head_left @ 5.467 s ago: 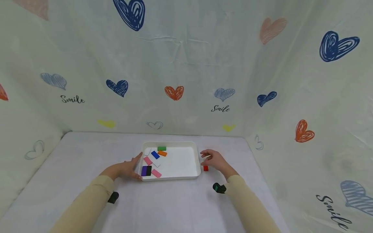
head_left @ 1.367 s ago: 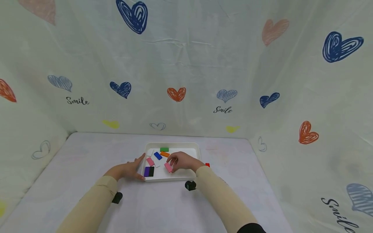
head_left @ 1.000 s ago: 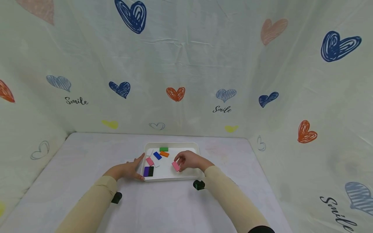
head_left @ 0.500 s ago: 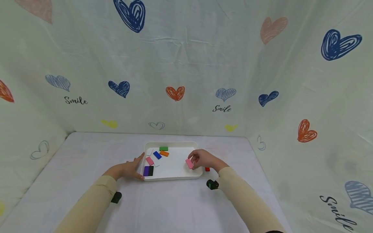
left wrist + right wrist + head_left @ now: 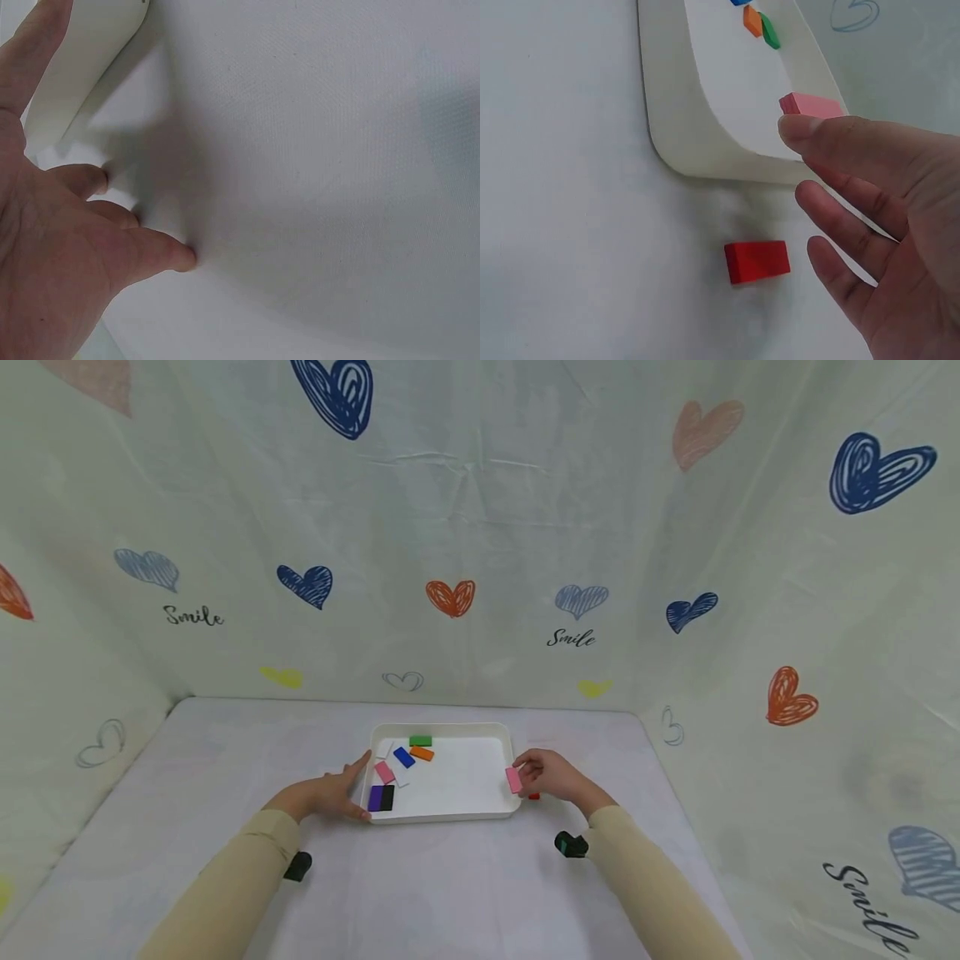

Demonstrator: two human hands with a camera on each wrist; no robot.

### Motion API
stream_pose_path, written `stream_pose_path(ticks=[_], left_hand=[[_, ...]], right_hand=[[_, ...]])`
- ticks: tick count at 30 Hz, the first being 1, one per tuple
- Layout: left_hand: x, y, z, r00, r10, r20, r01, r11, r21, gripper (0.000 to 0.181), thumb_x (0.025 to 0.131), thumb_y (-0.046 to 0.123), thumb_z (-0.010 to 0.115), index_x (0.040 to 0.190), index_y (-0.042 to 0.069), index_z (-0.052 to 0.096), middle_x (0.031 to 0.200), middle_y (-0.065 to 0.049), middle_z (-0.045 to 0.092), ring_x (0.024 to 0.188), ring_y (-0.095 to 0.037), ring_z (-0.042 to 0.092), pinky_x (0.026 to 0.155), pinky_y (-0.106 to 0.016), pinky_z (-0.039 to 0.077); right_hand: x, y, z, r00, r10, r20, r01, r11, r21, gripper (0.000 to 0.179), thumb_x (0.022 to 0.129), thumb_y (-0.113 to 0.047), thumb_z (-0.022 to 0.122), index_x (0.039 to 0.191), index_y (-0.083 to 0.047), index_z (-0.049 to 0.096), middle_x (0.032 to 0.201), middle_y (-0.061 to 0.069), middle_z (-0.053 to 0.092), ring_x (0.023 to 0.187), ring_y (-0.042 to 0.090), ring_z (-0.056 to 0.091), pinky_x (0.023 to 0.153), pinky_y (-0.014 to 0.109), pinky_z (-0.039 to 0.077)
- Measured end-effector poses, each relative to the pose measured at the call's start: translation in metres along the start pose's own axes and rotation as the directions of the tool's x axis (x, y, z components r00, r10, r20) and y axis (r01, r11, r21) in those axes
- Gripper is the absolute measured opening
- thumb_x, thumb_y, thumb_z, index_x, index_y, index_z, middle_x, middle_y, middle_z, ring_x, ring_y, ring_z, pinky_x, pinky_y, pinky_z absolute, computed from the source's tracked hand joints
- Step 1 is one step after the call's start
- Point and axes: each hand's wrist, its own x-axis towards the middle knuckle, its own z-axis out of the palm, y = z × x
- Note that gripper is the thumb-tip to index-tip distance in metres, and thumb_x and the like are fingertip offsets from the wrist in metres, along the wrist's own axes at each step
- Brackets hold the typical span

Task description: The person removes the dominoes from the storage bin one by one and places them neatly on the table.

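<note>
My right hand [image 5: 557, 777] pinches a pink block [image 5: 815, 105] between thumb and fingers, over the right rim of the white tray [image 5: 442, 818]. Its other fingers hang loosely curled in the right wrist view. Below them a red block [image 5: 759, 262] lies on the table just outside the tray, mostly covered by the hand in the head view. My left hand [image 5: 324, 797] is at the tray's left side, thumb and fingers spread along the rim. In the left wrist view several fingertips [image 5: 180, 259] rest on the tablecloth beside the tray wall.
Inside the tray's left half lie a purple block [image 5: 375, 798], a black block [image 5: 387, 797], another pink block [image 5: 384, 772], a blue block [image 5: 404, 757], an orange block [image 5: 422, 753], a green block [image 5: 421, 741] and white pieces. A heart-print curtain [image 5: 480, 527] hangs behind the table.
My right hand has picked up the pink block from the tray's front left and carried it rightward to the right rim. My left hand has stayed at the tray's left side.
</note>
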Motion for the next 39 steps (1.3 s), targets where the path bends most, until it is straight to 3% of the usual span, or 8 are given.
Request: stream_pose_path(ticks=[4,9,22,39], left_hand=[[0.0,-0.001,0.0,1.0,-0.002,-0.001,0.002,1.0,-0.001,0.12,0.076,0.041,0.082,0.156,0.01,-0.001,0.155,-0.035,0.005,0.136,-0.061,0.003,0.106,-0.074,0.007],[0.001,-0.001,0.002,1.0,-0.003,-0.004,0.003,1.0,-0.006,0.12,0.076,0.04,0.083,0.156,0.01,-0.001,0.154,-0.035,0.005,0.136,-0.062,0.002,0.105,-0.075,0.007],[-0.002,0.002,0.0,1.0,0.006,-0.003,-0.006,1.0,0.025,0.119,0.077,0.041,0.081,0.155,0.007,-0.003,0.154,-0.036,0.005,0.135,-0.063,0.003,0.105,-0.074,0.007],[0.0,0.0,-0.001,1.0,-0.006,-0.001,0.006,1.0,0.024,0.12,0.077,0.043,0.081,0.156,0.009,-0.002,0.154,-0.036,0.005,0.135,-0.063,0.004,0.105,-0.075,0.007]], right_hand=[[-0.003,0.012,-0.006,1.0,0.01,-0.029,-0.009,1.0,0.021,0.042,0.075,0.001,0.081,0.113,-0.004,0.063,0.09,0.005,0.062,0.078,0.019,0.059,0.071,0.032,0.054],[-0.008,0.024,-0.013,0.994,0.007,-0.107,-0.013,0.999,-0.052,0.042,0.073,-0.004,0.084,0.112,-0.006,0.066,0.096,0.002,0.063,0.087,0.019,0.058,0.076,0.032,0.054],[-0.013,0.052,-0.017,0.973,0.15,-0.177,-0.168,0.982,-0.089,0.04,0.076,-0.005,0.082,0.113,-0.01,0.067,0.115,0.007,0.064,0.11,0.029,0.056,0.09,0.043,0.053],[-0.007,0.068,-0.017,0.96,0.191,-0.204,-0.202,0.979,-0.03,0.046,0.074,-0.007,0.085,0.115,-0.009,0.065,0.104,0.003,0.062,0.097,0.021,0.055,0.083,0.036,0.052]])
